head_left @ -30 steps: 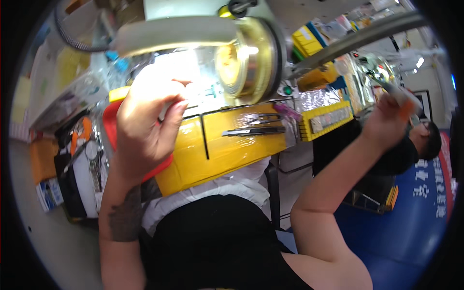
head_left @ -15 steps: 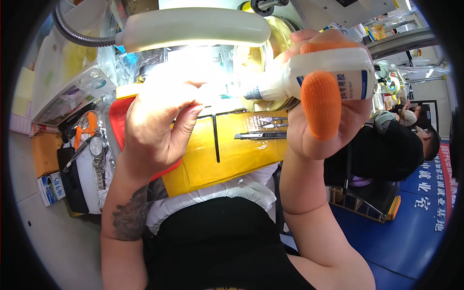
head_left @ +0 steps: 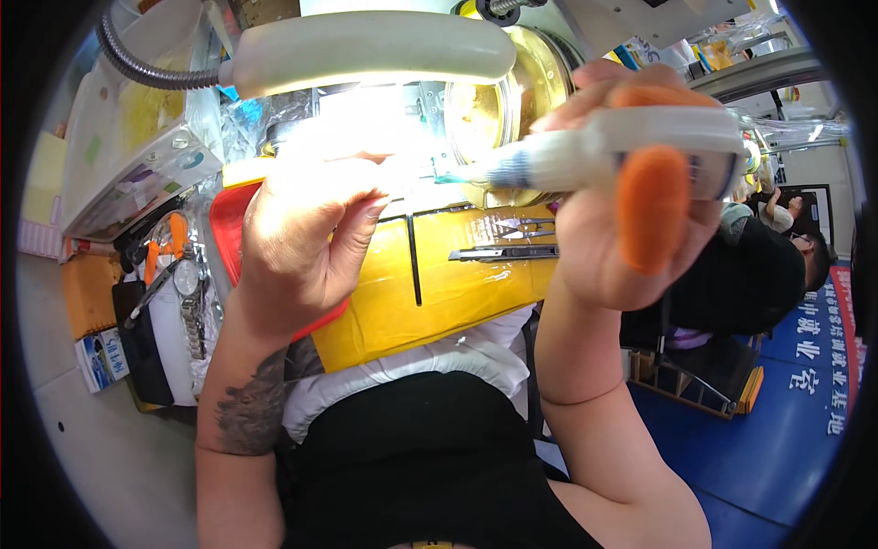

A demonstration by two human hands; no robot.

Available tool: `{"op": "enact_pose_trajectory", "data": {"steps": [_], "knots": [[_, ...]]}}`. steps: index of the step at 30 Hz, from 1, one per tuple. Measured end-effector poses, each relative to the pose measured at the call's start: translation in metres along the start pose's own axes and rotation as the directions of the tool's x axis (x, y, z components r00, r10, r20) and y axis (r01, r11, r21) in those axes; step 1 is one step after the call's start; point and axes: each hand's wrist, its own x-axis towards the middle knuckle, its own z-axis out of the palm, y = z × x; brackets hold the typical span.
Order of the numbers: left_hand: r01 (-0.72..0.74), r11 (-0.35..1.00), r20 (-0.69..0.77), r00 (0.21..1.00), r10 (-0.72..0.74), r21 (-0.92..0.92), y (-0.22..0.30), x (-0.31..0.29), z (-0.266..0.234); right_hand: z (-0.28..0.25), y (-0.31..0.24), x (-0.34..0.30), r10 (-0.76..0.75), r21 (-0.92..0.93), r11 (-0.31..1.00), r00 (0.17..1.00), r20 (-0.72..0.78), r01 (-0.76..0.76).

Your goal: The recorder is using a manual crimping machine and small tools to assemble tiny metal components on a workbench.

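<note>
Under the lamp, my left hand (head_left: 297,238) is closed, its thumb and forefinger pinched together. Glare washes out whatever lies between those fingertips. My right hand (head_left: 593,252) grips a white glue bottle (head_left: 677,128), tipped on its side with its narrow greenish tip pointing left toward the pinch, a gap apart from it. Orange finger covers (head_left: 654,210) sit on two of my right fingers. Below both hands is a yellow-covered work surface (head_left: 366,320), bearing a utility knife (head_left: 508,253), a thin black stick (head_left: 415,265) and a tweezers-like tool (head_left: 526,225).
A long tube-shaped lamp (head_left: 375,55) hangs above my hands. Behind the bottle is a round yellowish glass vessel (head_left: 544,78). At left are a red tray (head_left: 226,240), a white bin (head_left: 146,174), a metal-band watch (head_left: 188,284) and orange-handled pliers (head_left: 165,242). Someone in black (head_left: 750,284) sits at right.
My right hand and the glue bottle have shifted right, and the tip has drawn a little away from my left fingers. The bottle is blurred. My left hand keeps its pinch.
</note>
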Motion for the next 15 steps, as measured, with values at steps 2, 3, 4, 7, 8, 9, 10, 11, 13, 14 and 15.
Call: {"op": "enact_pose_trajectory", "data": {"steps": [2,3,4,7,8,9,10,11,13,14,15], "knots": [[-0.011,1.000,-0.008,1.000,0.010,-0.027,-0.001,0.001,0.001,-0.005,-0.006,0.000,0.098,0.043,0.995,0.987,-0.125,-0.093],[-0.016,0.999,-0.008,1.000,0.016,-0.034,-0.001,0.001,0.000,-0.011,-0.010,0.005,0.079,0.105,0.992,0.995,-0.061,-0.072],[0.002,1.000,0.004,1.000,-0.002,-0.013,0.000,-0.001,-0.002,-0.021,-0.014,0.009,0.056,0.165,0.985,0.998,0.004,-0.055],[0.080,0.997,0.040,0.996,-0.081,0.016,-0.005,-0.015,-0.005,-0.082,-0.027,0.025,-0.073,0.037,0.997,0.992,0.104,0.069],[0.073,0.997,0.053,0.996,-0.072,-0.028,-0.007,-0.011,0.000,-0.114,-0.034,0.027,-0.079,-0.012,0.997,0.993,0.083,0.081],[0.116,0.989,-0.033,0.992,-0.119,-0.090,-0.001,-0.011,0.004,-0.144,-0.025,0.025,-0.090,-0.097,0.992,0.993,-0.082,0.082],[0.145,0.976,-0.103,0.981,-0.164,-0.165,0.002,-0.008,0.007,-0.167,-0.021,0.026,-0.118,-0.192,0.979,0.960,-0.253,0.070],[0.109,0.985,-0.090,0.988,-0.122,-0.136,0.003,-0.003,0.007,-0.177,-0.023,0.035,-0.101,-0.285,0.958,0.921,-0.375,-0.011],[0.110,0.981,-0.089,0.988,-0.125,-0.160,-0.001,-0.003,0.007,-0.188,-0.019,0.048,-0.076,-0.387,0.911,0.866,-0.493,-0.141],[0.131,0.978,-0.096,0.984,-0.147,-0.162,-0.002,-0.004,0.006,-0.194,-0.014,0.055,-0.057,-0.417,0.891,0.867,-0.494,-0.179],[0.125,0.981,-0.105,0.984,-0.141,-0.149,0.000,-0.003,0.008,-0.209,-0.009,0.058,-0.010,-0.522,0.819,0.903,-0.430,-0.240]]}}
